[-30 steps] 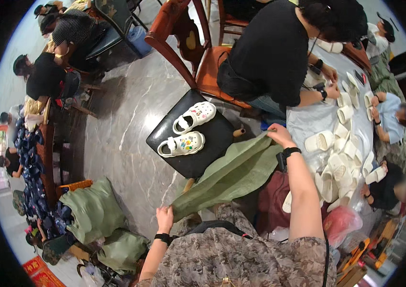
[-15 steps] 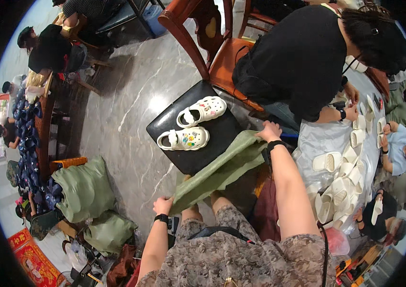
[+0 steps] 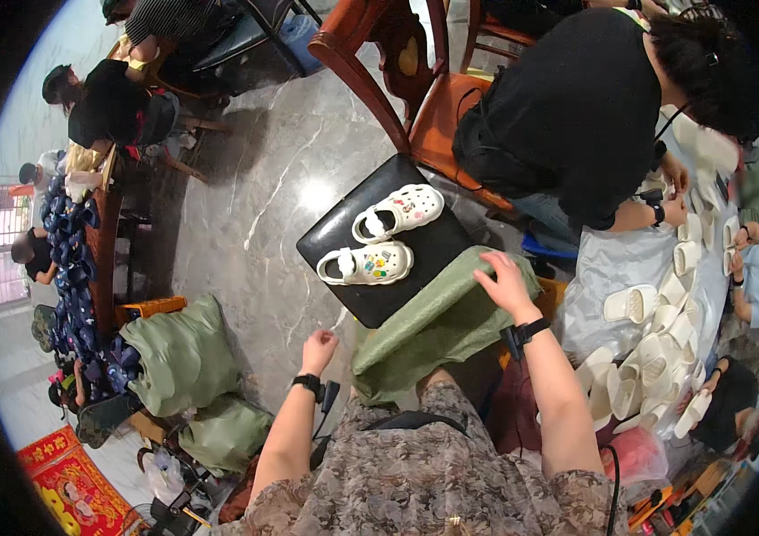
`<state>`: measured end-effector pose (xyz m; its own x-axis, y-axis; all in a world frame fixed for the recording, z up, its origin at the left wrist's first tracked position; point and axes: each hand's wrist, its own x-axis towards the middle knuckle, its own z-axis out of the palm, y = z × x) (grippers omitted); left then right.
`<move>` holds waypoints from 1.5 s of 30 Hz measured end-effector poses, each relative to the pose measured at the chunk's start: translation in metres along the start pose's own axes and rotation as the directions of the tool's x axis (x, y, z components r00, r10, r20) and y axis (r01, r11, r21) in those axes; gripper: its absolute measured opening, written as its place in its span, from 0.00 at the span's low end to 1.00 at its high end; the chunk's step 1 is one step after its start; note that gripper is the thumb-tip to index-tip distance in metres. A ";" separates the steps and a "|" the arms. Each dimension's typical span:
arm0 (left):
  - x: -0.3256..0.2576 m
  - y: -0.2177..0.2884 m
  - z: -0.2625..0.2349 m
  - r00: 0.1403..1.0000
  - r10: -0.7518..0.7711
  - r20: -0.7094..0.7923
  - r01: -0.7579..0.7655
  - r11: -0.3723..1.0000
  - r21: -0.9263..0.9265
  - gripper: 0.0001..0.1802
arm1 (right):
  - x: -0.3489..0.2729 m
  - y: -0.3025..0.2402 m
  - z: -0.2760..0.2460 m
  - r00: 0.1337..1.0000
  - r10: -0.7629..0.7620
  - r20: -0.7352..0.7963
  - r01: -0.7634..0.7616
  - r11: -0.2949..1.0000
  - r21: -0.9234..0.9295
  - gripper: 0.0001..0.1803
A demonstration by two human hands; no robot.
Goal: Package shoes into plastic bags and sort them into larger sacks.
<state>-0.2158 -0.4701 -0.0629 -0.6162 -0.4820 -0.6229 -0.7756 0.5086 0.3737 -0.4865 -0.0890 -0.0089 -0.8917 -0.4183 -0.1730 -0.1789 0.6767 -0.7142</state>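
A green woven plastic sheet lies draped over my lap and the near edge of a black padded seat. On the seat sit two white clogs, the farther clog and the nearer clog, both dotted with small colourful charms. My right hand is above the right part of the sheet, fingers apart, holding nothing. Left of the sheet and apart from it, my left hand has its fingers curled in, with nothing visible in them.
A wooden chair with a seated co-worker is at the far right. White sandals pile on a plastic-covered table. Green sacks stand at the left, beside a table heaped with dark blue shoes.
Both hands have let go of the green sheet, which now sags over my lap. My left hand has drawn away from its left end; my right hand has lifted with fingers spread.
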 end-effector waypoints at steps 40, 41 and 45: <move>0.142 0.020 -0.016 0.940 -0.038 0.340 0.218 0.831 -0.511 0.10 | 0.023 -0.071 0.063 0.805 0.573 -0.154 -0.247 0.559 0.791 0.20; 0.140 0.017 -0.017 0.947 -0.062 0.314 0.218 0.842 -0.493 0.10 | 0.014 -0.067 0.061 0.805 0.572 -0.157 -0.237 0.554 0.798 0.20; 0.129 0.031 -0.019 0.938 -0.069 0.340 0.238 0.841 -0.487 0.12 | -0.016 -0.035 0.060 0.694 0.644 -0.321 -0.156 0.571 0.806 0.23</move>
<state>-0.3216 -0.5301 -0.1189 -0.4782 -0.2441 -0.8437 -0.8652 -0.0343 0.5003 -0.4414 -0.1428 -0.0215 -0.8679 0.3399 -0.3623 0.3727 -0.0369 -0.9272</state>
